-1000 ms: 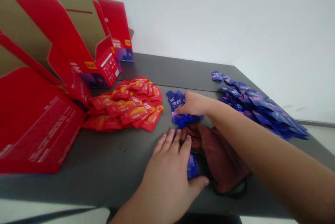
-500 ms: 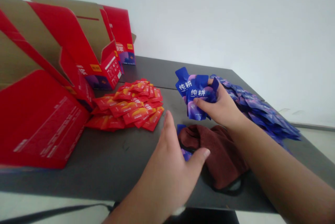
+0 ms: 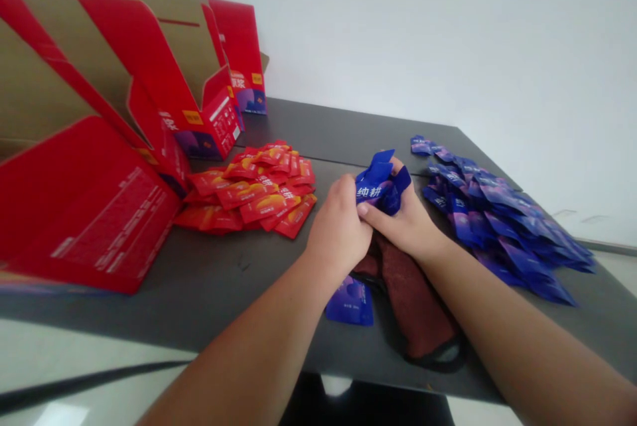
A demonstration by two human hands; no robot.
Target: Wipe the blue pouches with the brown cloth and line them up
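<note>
Both hands are closed around a small bunch of blue pouches (image 3: 369,191) with white lettering, held above the middle of the table. My left hand (image 3: 341,223) wraps the bunch from the left; my right hand (image 3: 405,217) grips it from the right, thumb across the front. How many pouches are in the bunch is hidden by the fingers. Below them lies a brown cloth item with black edging (image 3: 418,300), partly covered by my right forearm. A single blue pouch (image 3: 351,301) lies flat beside it, near my left wrist.
A heap of red pouches (image 3: 253,194) sits left of my hands. On the right spreads a large pile of blue pouches (image 3: 497,220). Open red cardboard boxes (image 3: 114,213) stand along the left side of the dark table (image 3: 213,310). A white wall rises behind.
My left hand was open and apart; it has moved up and closed on the blue pouches held by my right hand. The bunch is squeezed closer together. The view has shifted slightly.
</note>
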